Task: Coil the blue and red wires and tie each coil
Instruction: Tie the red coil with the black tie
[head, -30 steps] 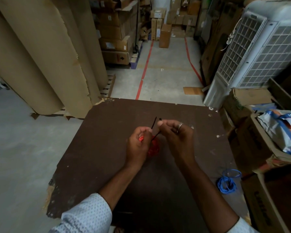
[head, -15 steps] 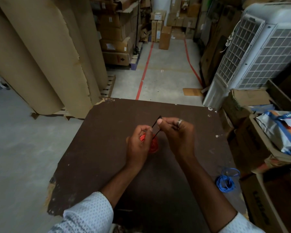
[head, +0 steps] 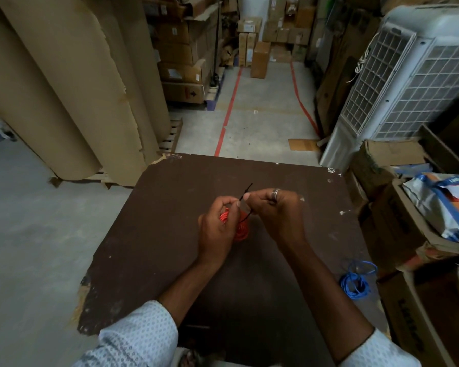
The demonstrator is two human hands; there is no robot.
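Above the middle of the dark brown table (head: 154,234), my left hand (head: 217,229) grips a coil of red wire (head: 241,230); most of the coil is hidden behind that hand. A thin black tie (head: 245,193) runs around the coil and sticks up between my two hands. My right hand (head: 276,213), with a ring on one finger, pinches the black tie close to the coil. A coil of blue wire (head: 354,284) lies on the table near its right edge, with a loose loop at its far side, apart from both hands.
Cardboard boxes (head: 398,226) and a printed sack (head: 445,202) crowd the table's right side, with a white air cooler (head: 408,75) behind them. Big brown paper rolls (head: 64,88) stand at the left. A concrete aisle with red floor lines (head: 228,112) runs ahead.
The black tie's free end, folded over half a second ago, now points up and to the right. Both hands stay together over the red coil with little shift.
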